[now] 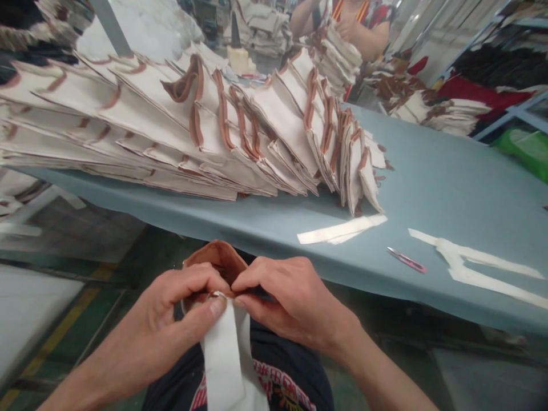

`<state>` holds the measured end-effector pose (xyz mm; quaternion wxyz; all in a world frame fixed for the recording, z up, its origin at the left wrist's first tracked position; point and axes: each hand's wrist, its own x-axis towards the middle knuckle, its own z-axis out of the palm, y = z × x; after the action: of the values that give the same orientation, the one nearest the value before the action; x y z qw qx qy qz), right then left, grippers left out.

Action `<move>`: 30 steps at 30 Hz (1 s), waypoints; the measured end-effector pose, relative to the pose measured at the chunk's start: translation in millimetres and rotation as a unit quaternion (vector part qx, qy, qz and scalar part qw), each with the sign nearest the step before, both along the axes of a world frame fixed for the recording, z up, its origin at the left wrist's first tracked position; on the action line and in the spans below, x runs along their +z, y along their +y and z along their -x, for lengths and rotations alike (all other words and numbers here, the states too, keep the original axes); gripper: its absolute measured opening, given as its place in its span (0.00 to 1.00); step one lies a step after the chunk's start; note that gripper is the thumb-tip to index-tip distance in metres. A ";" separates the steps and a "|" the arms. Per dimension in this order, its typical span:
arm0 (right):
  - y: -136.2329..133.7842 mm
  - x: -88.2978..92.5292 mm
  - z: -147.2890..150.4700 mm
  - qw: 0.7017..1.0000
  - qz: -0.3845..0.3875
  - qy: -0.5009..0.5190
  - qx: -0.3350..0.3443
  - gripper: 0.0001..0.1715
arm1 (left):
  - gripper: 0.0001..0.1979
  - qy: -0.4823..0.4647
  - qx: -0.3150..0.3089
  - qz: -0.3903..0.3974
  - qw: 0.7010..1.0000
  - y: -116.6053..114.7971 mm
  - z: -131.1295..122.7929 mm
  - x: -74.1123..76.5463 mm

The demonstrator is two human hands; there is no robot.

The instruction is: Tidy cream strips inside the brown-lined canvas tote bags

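My left hand [180,305] and my right hand [293,297] meet in front of my lap, both closed in a pinch on one brown-and-white fabric piece [220,256]. Its brown part curves up behind my fingertips. White cloth strips [225,357] hang down from the pinch over my dark clothing with red lettering. My left thumb presses on top at the edge where brown and white meet. The right thumb and forefinger grip the same edge close beside it. What lies between the fingertips is hidden.
A long stack of cream fabric pieces with brown edging [274,123] leans along the blue-grey table [445,177]. Near its front edge lie white strips [342,229], pink-handled thread snips [406,260] and more white strips [483,262]. Across the table, another person [363,34] handles cloth.
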<state>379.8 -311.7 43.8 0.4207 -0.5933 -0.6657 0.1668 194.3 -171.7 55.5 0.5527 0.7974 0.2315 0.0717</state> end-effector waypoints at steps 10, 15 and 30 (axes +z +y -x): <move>-1.4 9.1 0.2 0.994 0.015 -0.104 -0.011 0.20 | 0.16 -0.023 -0.022 -0.011 0.999 4.0 -2.9 -10.3; -3.1 8.3 -1.1 0.983 -0.005 -0.184 -0.008 0.22 | 0.15 -0.021 -0.015 -0.004 1.000 4.9 -10.8 -5.8; -0.7 7.5 6.8 0.953 -0.097 -0.277 -0.073 0.20 | 0.16 0.079 -0.034 0.065 0.994 -3.9 -15.1 -2.5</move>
<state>372.9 -312.3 51.3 0.2862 -0.6196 -0.7239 -0.1005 209.3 -175.7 53.0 0.5857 0.7702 0.2510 -0.0258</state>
